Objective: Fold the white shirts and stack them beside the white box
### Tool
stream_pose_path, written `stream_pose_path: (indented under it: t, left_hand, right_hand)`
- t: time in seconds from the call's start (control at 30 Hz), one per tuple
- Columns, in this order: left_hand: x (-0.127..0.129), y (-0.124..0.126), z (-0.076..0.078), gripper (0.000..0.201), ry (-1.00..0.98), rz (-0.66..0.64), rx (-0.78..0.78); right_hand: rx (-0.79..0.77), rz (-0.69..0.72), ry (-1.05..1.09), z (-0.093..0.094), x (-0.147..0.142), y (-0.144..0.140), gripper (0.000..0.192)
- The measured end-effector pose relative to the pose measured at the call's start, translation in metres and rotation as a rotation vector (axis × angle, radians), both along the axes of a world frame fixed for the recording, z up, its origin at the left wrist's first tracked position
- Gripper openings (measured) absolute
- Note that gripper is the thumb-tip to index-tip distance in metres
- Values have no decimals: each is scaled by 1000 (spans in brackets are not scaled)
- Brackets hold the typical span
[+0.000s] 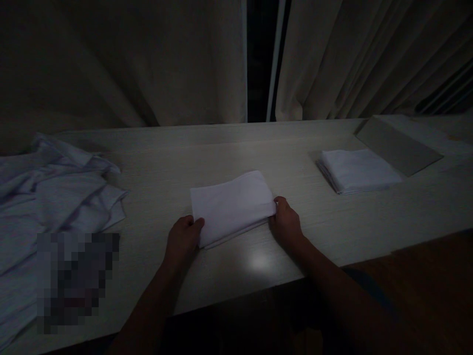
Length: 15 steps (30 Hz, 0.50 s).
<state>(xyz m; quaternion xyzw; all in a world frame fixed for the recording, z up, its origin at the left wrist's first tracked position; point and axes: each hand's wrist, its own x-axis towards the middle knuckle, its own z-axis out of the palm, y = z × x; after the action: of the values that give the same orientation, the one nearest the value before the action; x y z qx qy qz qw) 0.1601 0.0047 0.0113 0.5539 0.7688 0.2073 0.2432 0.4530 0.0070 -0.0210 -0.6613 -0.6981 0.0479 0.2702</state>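
Note:
A white cloth, folded into a rectangle, is between my hands, low over the pale table or resting on it. My left hand pinches its near left corner, thumb on top. At the right end, my right hand grips the near corner, fingers closed around the edge. Some layers show along the cloth's near side. To the right lies a stack of folded white cloths, apart from my right hand. A loose heap of crumpled white cloth spreads over the table's left end.
A flat grey-brown board or card lies behind the folded stack. A pixelated dark patch hides something at the front left. Beige curtains hang behind the table, with a dark gap between them. The light is dim.

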Motion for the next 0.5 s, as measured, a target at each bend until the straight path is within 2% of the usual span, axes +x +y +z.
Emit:
stream_pose_path:
  t: [0.2, 0.37, 0.43, 0.5]
  left_hand:
    - [-1, 0, 5, 36, 43, -113, -42]
    - [-4, 2, 4, 37, 20, -167, -116]
    - [0, 0, 7, 34, 112, -124, -39]
    - [7, -3, 11, 38, 257, -37, 205]
  right_hand:
    - [-1, 6, -11, 3, 7, -7, 47]
    - [-27, 46, -24, 5, 9, -7, 43]
    - [-44, 44, -24, 8, 8, -7, 43]
    - [-71, 47, -14, 12, 7, -9, 44]
